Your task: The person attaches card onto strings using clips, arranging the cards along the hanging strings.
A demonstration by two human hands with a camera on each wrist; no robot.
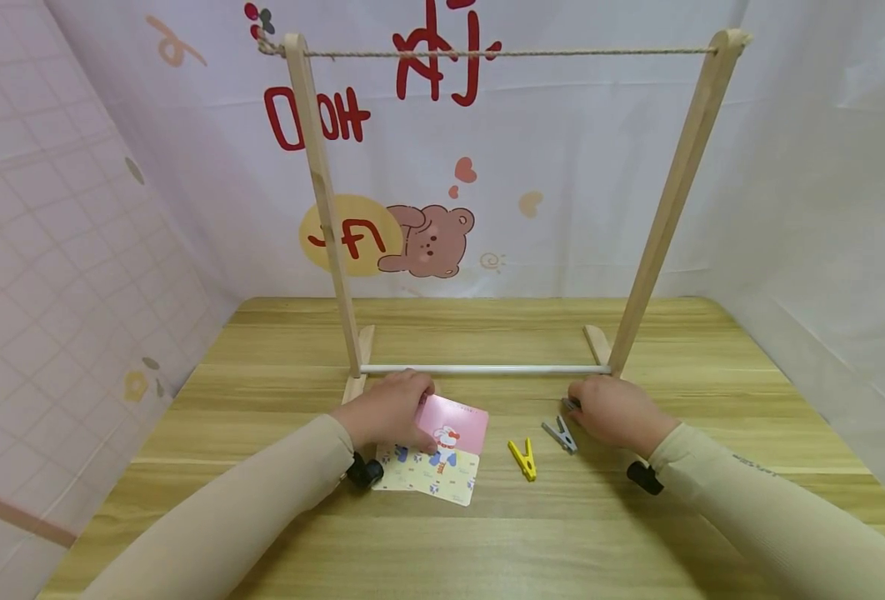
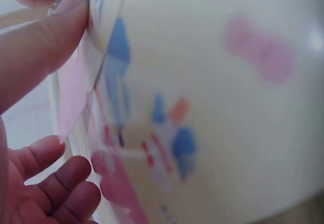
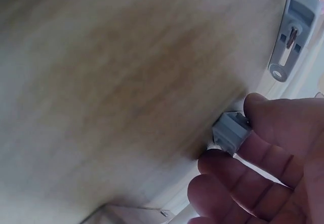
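Note:
On the table, my left hand (image 1: 392,408) holds a pink card (image 1: 463,421) with a cartoon bunny by its left edge, thumb in front. Overlapping the pink card's lower part in the head view are pale yellow patterned cards (image 1: 446,490), which fill much of the left wrist view. My right hand (image 1: 617,410) pinches a grey clothespin (image 3: 232,133) between thumb and fingers, mostly covered by the hand in the head view. Left of that hand lies a second grey clothespin (image 1: 560,435), with a yellow clothespin (image 1: 523,460) farther left.
Behind the hands stands a wooden frame (image 1: 671,200) with two posts. A twine line (image 1: 562,52) runs between their tops and a white rod (image 1: 487,369) joins them near the bottom. A printed white cloth (image 1: 577,167) hangs behind the wooden table (image 1: 487,550).

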